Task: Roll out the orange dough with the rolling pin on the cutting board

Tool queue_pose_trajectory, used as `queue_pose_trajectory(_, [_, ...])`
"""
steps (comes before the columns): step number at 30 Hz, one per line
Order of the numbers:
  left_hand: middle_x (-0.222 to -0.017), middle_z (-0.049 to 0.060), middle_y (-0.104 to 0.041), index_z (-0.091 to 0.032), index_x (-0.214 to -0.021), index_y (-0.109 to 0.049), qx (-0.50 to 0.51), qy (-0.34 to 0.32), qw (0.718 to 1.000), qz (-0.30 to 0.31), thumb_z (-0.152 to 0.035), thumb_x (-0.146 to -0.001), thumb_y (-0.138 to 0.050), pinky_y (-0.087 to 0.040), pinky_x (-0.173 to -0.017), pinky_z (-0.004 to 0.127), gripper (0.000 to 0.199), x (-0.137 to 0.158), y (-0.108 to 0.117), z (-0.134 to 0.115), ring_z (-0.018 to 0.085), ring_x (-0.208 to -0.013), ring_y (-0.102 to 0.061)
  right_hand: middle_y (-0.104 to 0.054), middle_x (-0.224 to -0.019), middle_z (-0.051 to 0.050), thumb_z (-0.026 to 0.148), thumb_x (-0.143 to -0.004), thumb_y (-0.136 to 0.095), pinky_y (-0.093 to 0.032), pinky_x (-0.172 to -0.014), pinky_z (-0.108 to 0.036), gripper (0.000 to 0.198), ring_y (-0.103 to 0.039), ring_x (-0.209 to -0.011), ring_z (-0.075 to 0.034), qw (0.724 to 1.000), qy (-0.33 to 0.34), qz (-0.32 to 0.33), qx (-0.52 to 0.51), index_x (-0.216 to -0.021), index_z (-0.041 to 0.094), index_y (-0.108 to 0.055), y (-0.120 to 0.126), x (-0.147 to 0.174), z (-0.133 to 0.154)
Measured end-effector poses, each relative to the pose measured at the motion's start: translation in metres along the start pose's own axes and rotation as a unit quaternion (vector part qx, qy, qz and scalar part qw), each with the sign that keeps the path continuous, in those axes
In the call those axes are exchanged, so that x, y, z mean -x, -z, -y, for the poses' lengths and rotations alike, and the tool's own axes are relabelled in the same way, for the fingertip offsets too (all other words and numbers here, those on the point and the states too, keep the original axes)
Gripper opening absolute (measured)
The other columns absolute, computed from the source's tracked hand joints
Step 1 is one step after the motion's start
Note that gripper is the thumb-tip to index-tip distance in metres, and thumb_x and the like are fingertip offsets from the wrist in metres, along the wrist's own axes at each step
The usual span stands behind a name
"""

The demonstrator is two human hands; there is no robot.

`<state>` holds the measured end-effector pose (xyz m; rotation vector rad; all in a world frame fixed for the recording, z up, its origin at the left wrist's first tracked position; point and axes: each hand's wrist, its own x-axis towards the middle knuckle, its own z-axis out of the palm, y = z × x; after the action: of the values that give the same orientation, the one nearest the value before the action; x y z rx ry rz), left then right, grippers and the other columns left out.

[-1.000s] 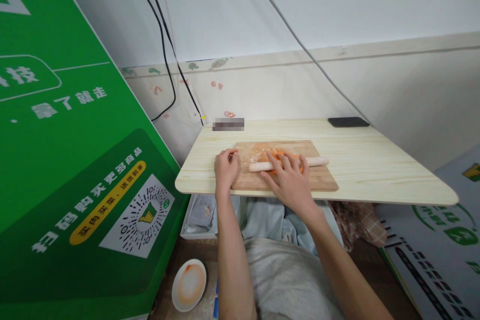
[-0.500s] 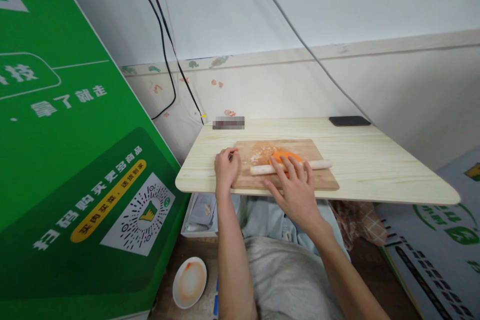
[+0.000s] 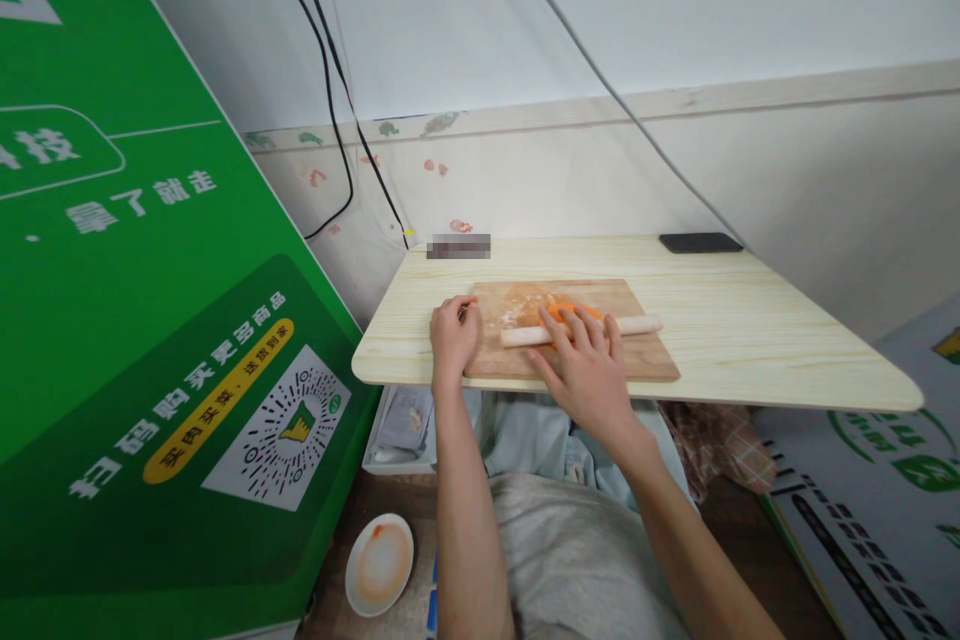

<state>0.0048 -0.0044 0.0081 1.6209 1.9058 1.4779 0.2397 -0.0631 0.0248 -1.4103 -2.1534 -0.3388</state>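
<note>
Wood-grain tabletop [image 3: 772, 340]: left hand [image 3: 454, 338], curled, grip unclear, at left edge of cutting board [image 3: 502, 360], likely steadying it; right hand [image 3: 589, 370], spread over rolling pin [image 3: 523, 336], presumably evening pressure on orange dough [image 3: 574, 308].

upper garment, lower centre of frame: grey shirt [image 3: 577, 560], soft, creased fabric. adjoining it above: light-blue, denim-like cloth [image 3: 525, 440] with folds. forearms [image 3: 471, 510]: bare, slender, tapering. left hand [image 3: 453, 335] and right hand [image 3: 589, 370]: bare.

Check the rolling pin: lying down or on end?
Lying down: the rolling pin stretches sideways across the cutting board, under the right hand.
</note>
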Motion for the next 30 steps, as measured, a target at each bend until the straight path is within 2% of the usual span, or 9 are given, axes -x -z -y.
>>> queue_pose_trajectory(4, [-0.117, 0.01, -0.085, -0.022, -0.109, -0.083, -0.002, 0.003, 1.0, 0.0, -0.023, -0.101, -0.06, -0.059, -0.107, 0.042, 0.025, 0.0, 0.001, -0.001, 0.027, -0.111, -0.077, -0.064, -0.164, -0.019, 0.057, -0.116, -0.05, -0.02, -0.138, -0.064, 0.063, -0.048, -0.158, -0.037, 1.0, 0.001, -0.003, -0.002, -0.168, 0.021, -0.059, 0.001, 0.004, 0.0])
queue_pose_trajectory(12, [-0.116, 0.011, -0.085, -0.021, -0.11, -0.083, -0.011, -0.003, 1.0, 0.004, -0.025, -0.102, -0.059, -0.06, -0.107, 0.043, 0.026, 0.001, 0.002, -0.001, 0.027, -0.11, -0.077, -0.073, -0.149, -0.02, 0.06, -0.116, -0.046, -0.021, -0.136, -0.065, 0.067, -0.057, -0.146, -0.038, 1.0, 0.002, 0.024, 0.0, -0.167, 0.018, -0.06, -0.002, -0.02, -0.001])
queue_pose_trajectory(22, [-0.115, 0.01, -0.085, -0.022, -0.108, -0.083, -0.013, -0.002, 1.0, 0.0, -0.025, -0.102, -0.059, -0.06, -0.107, 0.043, 0.025, 0.001, 0.002, -0.003, 0.026, -0.109, -0.077, -0.062, -0.166, -0.02, 0.056, -0.116, -0.051, -0.024, -0.138, -0.065, 0.064, -0.05, -0.157, -0.037, 1.0, 0.006, -0.004, -0.001, -0.169, 0.021, -0.058, 0.007, 0.015, -0.001])
queue_pose_trajectory(30, [-0.116, 0.01, -0.085, -0.023, -0.109, -0.083, -0.009, 0.0, 1.0, 0.002, -0.025, -0.101, -0.059, -0.06, -0.106, 0.042, 0.025, 0.001, 0.002, -0.002, 0.026, -0.11, -0.077, -0.062, -0.166, -0.02, 0.056, -0.115, -0.052, -0.023, -0.138, -0.065, 0.064, -0.05, -0.157, -0.038, 1.0, -0.001, -0.003, -0.006, -0.169, 0.021, -0.058, 0.004, 0.014, 0.001])
